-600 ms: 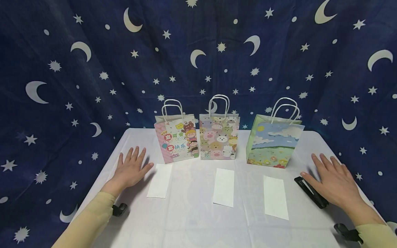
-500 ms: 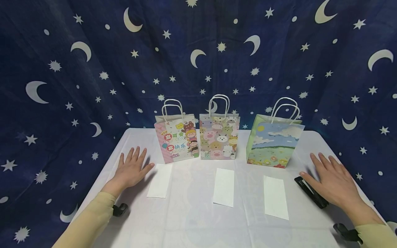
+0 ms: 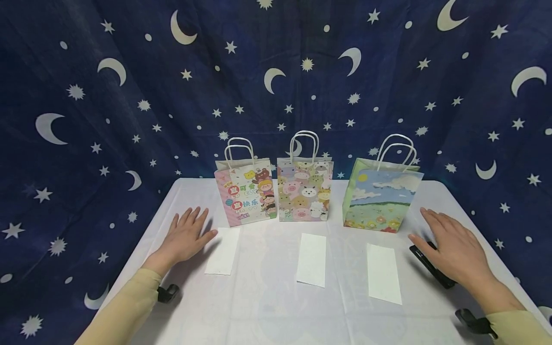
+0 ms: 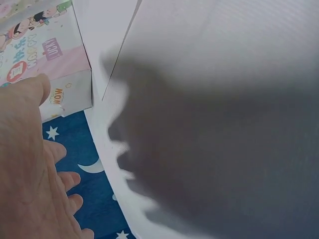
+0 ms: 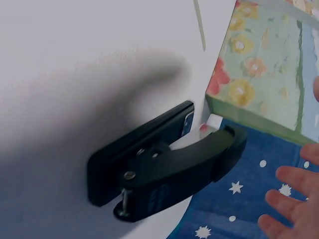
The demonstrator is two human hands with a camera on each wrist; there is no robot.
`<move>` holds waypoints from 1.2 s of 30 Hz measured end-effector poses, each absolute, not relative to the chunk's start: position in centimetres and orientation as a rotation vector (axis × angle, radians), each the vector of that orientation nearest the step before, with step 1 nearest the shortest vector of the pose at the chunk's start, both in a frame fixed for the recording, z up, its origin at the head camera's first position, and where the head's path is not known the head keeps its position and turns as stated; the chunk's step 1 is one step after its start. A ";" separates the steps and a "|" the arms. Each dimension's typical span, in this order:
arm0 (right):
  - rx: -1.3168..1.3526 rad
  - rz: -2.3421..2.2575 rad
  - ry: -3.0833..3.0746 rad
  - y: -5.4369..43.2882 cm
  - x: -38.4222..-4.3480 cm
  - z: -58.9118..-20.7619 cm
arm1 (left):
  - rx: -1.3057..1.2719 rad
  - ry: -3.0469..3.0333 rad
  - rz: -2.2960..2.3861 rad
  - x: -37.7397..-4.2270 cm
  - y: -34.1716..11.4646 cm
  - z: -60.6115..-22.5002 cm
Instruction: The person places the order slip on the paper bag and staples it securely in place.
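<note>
- Near the left edge of the worktop, my left hand lies palm down, fingers extended, with hold of nothing.
- Its thumb reaches just beside the left paper slip, whose far end lies just in front of the pink-and-white bag.
- Toward the right edge, my right hand hovers, fingers extended and grasping nothing, over the black stapler, partly covering it.
- Between the stapler and the right paper slip runs a narrow gap; the middle paper slip has wider room toward the left one.
- Along the back stand three upright bags: only a sliver separates the pink-and-white bag from the animal-print bag, with a broader gap to the landscape bag.
- Beyond the far edge hangs the starry curtain.
</note>
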State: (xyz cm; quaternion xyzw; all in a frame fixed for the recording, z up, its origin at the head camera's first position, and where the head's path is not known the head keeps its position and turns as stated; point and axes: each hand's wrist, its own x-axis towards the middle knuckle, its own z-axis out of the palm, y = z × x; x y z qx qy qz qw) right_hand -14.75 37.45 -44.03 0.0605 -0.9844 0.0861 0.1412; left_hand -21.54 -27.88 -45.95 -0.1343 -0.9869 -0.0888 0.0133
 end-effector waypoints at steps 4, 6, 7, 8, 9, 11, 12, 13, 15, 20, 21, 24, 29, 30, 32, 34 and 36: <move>0.209 0.256 -2.783 36.7 -14.6 -43.4 | -0.440 -3.068 -0.295 -21.4 -27.8 -45.9; 0.230 0.266 -2.763 36.3 -14.6 -43.1 | -0.450 -3.064 -0.304 -21.4 -27.7 -45.9; 0.239 0.269 -2.758 36.0 -14.5 -42.9 | -0.454 -3.062 -0.308 -21.4 -27.6 -45.9; 0.248 0.271 -2.755 35.8 -14.5 -42.8 | -0.459 -3.060 -0.312 -21.4 -27.6 -45.9; 0.257 0.275 -2.755 35.5 -14.4 -42.7 | -0.465 -3.057 -0.312 -21.4 -27.6 -45.9; 0.262 0.279 -2.760 35.0 -14.2 -42.4 | -0.477 -3.053 -0.322 -21.4 -27.5 -45.9; 0.266 0.281 -2.763 34.8 -14.2 -42.3 | -0.481 -3.053 -0.329 -21.4 -27.5 -45.9; 0.266 0.281 -2.767 34.5 -14.1 -42.2 | -0.486 -3.049 -0.330 -21.4 -27.5 -46.0; 0.261 0.288 -2.769 34.1 -14.1 -42.1 | -0.491 -3.046 -0.341 -21.5 -27.5 -46.1; 0.256 0.327 -2.777 33.0 -14.0 -41.9 | -0.502 -3.034 -0.387 -21.3 -27.3 -46.2; 0.260 0.333 -2.782 32.8 -14.0 -41.8 | -0.503 -3.032 -0.395 -21.3 -27.3 -46.2; 0.272 0.357 -2.791 32.1 -14.0 -41.8 | -0.497 -3.022 -0.419 -21.2 -27.1 -46.2; 0.319 0.394 -2.801 30.9 -14.2 -42.2 | -0.472 -3.030 -0.434 -21.1 -27.0 -46.1; 0.330 0.407 -2.800 30.6 -14.3 -42.2 | -0.474 -3.029 -0.435 -21.2 -26.9 -46.1; 0.348 0.433 -2.805 30.2 -14.4 -42.3 | -0.476 -3.034 -0.445 -21.2 -26.8 -46.0; 0.360 0.464 -2.821 29.7 -14.4 -42.4 | -0.480 -3.040 -0.462 -21.3 -26.8 -46.0; 0.372 0.491 -2.838 29.1 -14.5 -42.5 | -0.477 -3.051 -0.480 -21.3 -26.7 -45.9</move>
